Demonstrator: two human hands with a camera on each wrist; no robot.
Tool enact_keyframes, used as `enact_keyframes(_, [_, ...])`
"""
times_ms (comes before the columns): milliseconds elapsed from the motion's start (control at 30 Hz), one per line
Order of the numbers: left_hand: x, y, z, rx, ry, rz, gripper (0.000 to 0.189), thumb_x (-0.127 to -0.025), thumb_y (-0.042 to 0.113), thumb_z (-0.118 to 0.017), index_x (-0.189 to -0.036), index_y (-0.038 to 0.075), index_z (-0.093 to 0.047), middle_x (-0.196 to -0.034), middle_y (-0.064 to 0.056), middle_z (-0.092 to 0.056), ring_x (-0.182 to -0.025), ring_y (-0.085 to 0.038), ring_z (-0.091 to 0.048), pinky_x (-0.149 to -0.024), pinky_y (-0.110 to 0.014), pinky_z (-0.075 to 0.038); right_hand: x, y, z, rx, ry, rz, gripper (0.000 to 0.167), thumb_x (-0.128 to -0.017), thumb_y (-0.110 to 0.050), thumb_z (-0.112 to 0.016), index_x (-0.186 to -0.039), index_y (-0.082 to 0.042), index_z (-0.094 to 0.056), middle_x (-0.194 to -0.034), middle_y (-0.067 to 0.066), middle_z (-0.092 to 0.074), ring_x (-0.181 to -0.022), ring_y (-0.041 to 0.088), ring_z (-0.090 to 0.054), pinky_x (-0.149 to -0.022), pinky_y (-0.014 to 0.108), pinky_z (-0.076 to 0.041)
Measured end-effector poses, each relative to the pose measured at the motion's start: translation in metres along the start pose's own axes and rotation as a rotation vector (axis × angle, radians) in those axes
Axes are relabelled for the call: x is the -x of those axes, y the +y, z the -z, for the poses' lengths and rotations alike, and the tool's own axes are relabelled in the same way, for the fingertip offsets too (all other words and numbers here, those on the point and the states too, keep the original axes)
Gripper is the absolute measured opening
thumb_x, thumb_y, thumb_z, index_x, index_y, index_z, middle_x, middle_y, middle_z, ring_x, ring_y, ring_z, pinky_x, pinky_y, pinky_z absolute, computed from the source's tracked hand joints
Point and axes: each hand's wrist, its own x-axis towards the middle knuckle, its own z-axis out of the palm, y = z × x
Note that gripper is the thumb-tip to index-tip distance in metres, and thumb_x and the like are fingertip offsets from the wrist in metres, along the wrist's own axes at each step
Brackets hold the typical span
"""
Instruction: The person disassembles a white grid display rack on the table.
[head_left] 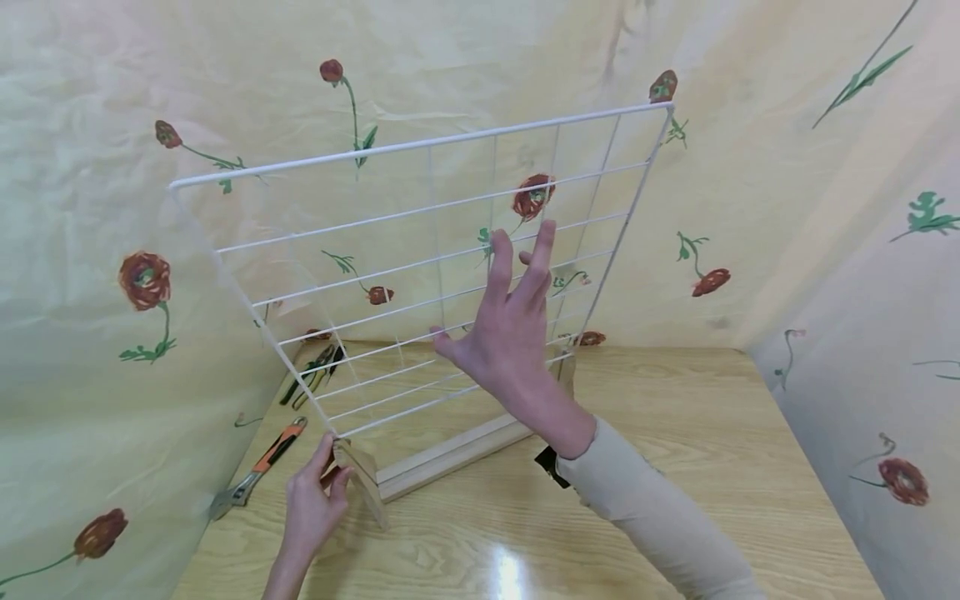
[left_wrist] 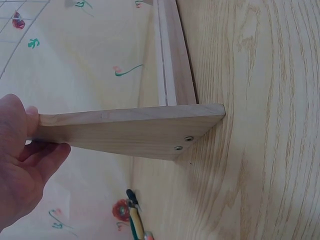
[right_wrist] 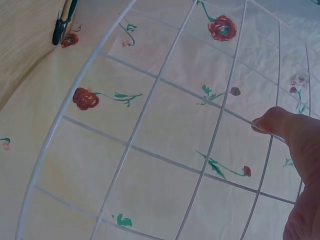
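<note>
A white wire grid [head_left: 461, 204] leans upright above a wooden frame, its lower edge close to the two wooden end pieces. My left hand [head_left: 315, 500] pinches the upper end of the left wooden end piece [left_wrist: 130, 127] between thumb and fingers. Two screw heads [left_wrist: 184, 143] show near that piece's lower end. A wooden crossbar [head_left: 457, 454] runs low between the end pieces. My right hand [head_left: 510, 342] is spread in front of the grid, fingers extended. In the right wrist view its thumb [right_wrist: 272, 122] lies against a wire; the other fingers are out of that view.
An adjustable wrench [head_left: 258, 471] with an orange and black handle lies on the wood-grain table [head_left: 675, 500] at the left. Pliers [head_left: 315, 375] lie behind it. A small black item [head_left: 551, 467] is partly hidden by the right sleeve. Flower-patterned sheeting [head_left: 750, 208] surrounds the table.
</note>
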Motion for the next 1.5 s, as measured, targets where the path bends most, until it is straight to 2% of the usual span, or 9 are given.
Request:
enact_keyframes(300, [0.001,-0.008,0.002,-0.012,-0.024,-0.037,0.052,-0.075,-0.02,-0.076,-0.122,-0.006,-0.058,-0.108,-0.033,-0.066,-0.102,-0.052,-0.061,-0.072,-0.035,-0.058,0.009,0.021,0.015,-0.016,-0.05,-0.074,0.132,-0.055,-0.038,-0.095,-0.151,-0.007,-0.011,-0.156,0.034,0.006,-0.123,0.039,-0.037,-0.06,0.041,-0.057])
enact_keyframes(433, [0.001,-0.01,0.002,0.001,-0.037,-0.061,0.058,-0.071,-0.023,-0.077,-0.123,-0.006,-0.057,-0.108,-0.03,-0.067,-0.103,-0.05,-0.061,-0.072,-0.037,-0.059,0.019,0.037,0.022,-0.031,-0.044,-0.088,0.133,-0.052,-0.033,-0.097,-0.151,-0.008,-0.011,-0.157,0.032,0.008,-0.124,0.04,-0.038,-0.051,0.04,-0.054])
enact_keyframes(567, [0.0,-0.012,0.002,-0.012,-0.051,-0.092,0.066,-0.065,-0.025,-0.081,-0.124,-0.005,-0.057,-0.108,-0.027,-0.068,-0.099,-0.046,-0.065,-0.074,-0.036,-0.059,0.034,0.056,0.031,-0.032,-0.065,-0.111,0.135,-0.048,-0.025,-0.1,-0.15,-0.008,-0.012,-0.158,0.029,0.009,-0.125,0.042,-0.038,-0.05,0.042,-0.054])
enact_keyframes(800, [-0.001,-0.015,0.0,0.036,-0.06,-0.122,0.069,-0.063,-0.027,-0.081,-0.124,-0.006,-0.058,-0.114,-0.023,-0.069,-0.099,-0.041,-0.066,-0.083,-0.017,-0.052,0.059,0.088,0.046,0.018,-0.109,-0.157,0.137,-0.045,-0.024,-0.101,-0.149,-0.007,-0.015,-0.158,0.029,0.01,-0.123,0.046,-0.038,-0.05,0.049,-0.055])
enact_keyframes(967, [0.001,-0.017,0.0,0.058,-0.061,-0.109,0.075,-0.063,-0.027,-0.081,-0.131,-0.002,-0.057,-0.11,-0.021,-0.07,-0.101,-0.038,-0.066,-0.082,-0.019,-0.054,0.076,0.108,0.057,0.026,-0.134,-0.204,0.138,-0.045,-0.021,-0.101,-0.15,-0.008,-0.012,-0.158,0.028,0.011,-0.122,0.05,-0.038,-0.047,0.05,-0.052])
enact_keyframes(1067, [0.002,-0.018,0.0,0.081,-0.063,-0.092,0.08,-0.065,-0.026,-0.08,-0.136,-0.001,-0.055,-0.111,-0.021,-0.069,-0.105,-0.038,-0.064,-0.082,-0.021,-0.054,0.087,0.118,0.064,0.047,-0.165,-0.269,0.135,-0.046,-0.02,-0.1,-0.149,-0.004,-0.014,-0.159,0.026,0.012,-0.121,0.05,-0.038,-0.046,0.051,-0.051])
enact_keyframes(1167, [0.002,-0.018,-0.001,0.085,-0.056,-0.07,0.078,-0.064,-0.027,-0.08,-0.134,-0.002,-0.056,-0.111,-0.019,-0.069,-0.106,-0.04,-0.063,-0.082,-0.02,-0.053,0.095,0.126,0.07,0.069,-0.188,-0.319,0.133,-0.047,-0.022,-0.1,-0.149,-0.001,-0.017,-0.16,0.024,0.013,-0.121,0.05,-0.037,-0.045,0.051,-0.05])
enact_keyframes(1400, [0.0,-0.017,0.0,0.068,-0.052,-0.068,0.073,-0.064,-0.024,-0.082,-0.128,0.002,-0.06,-0.11,-0.013,-0.07,-0.106,-0.036,-0.063,-0.08,-0.018,-0.054,0.111,0.141,0.079,0.104,-0.166,-0.287,0.13,-0.049,-0.024,-0.098,-0.147,0.004,-0.017,-0.158,0.03,0.01,-0.112,0.054,-0.042,-0.044,0.057,-0.052])
enact_keyframes(1500, [0.001,-0.018,0.0,0.05,-0.038,-0.085,0.072,-0.064,-0.022,-0.083,-0.127,0.001,-0.061,-0.108,-0.014,-0.071,-0.107,-0.028,-0.063,-0.079,-0.018,-0.055,0.116,0.145,0.081,0.121,-0.156,-0.272,0.129,-0.05,-0.027,-0.096,-0.147,0.005,-0.018,-0.157,0.032,0.009,-0.115,0.055,-0.039,-0.044,0.059,-0.052])
